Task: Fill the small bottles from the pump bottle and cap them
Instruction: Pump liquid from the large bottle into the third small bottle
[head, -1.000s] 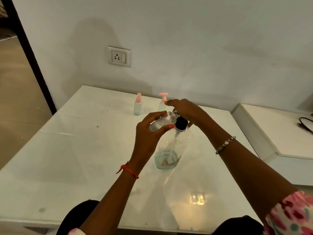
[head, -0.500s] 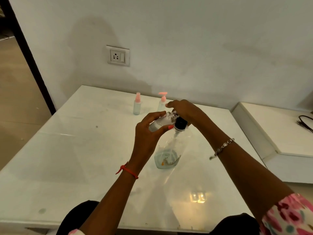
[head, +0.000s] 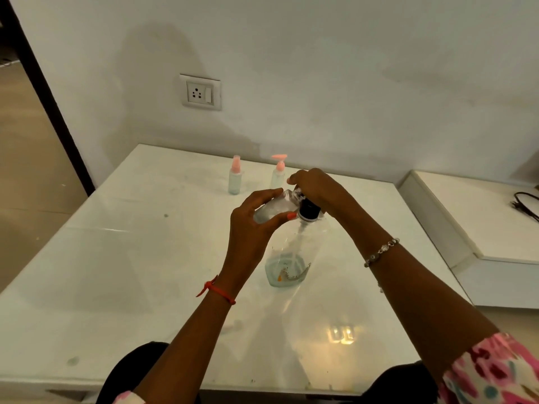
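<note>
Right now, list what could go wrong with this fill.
1. The left hand holds the small bottle tilted at the pump; liquid may miss its narrow mouth and wet the table.
2. The pump bottle looks nearly empty, steadied only by the right hand on top; it may tip or sputter.

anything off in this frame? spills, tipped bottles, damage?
Nothing stands out. The left hand holds the small bottle tilted toward the pump bottle nozzle; the right hand curls over its top. The spray bottle and pink-pump bottle stand upright behind. No spill shows; the table has only faint smudges.
</note>
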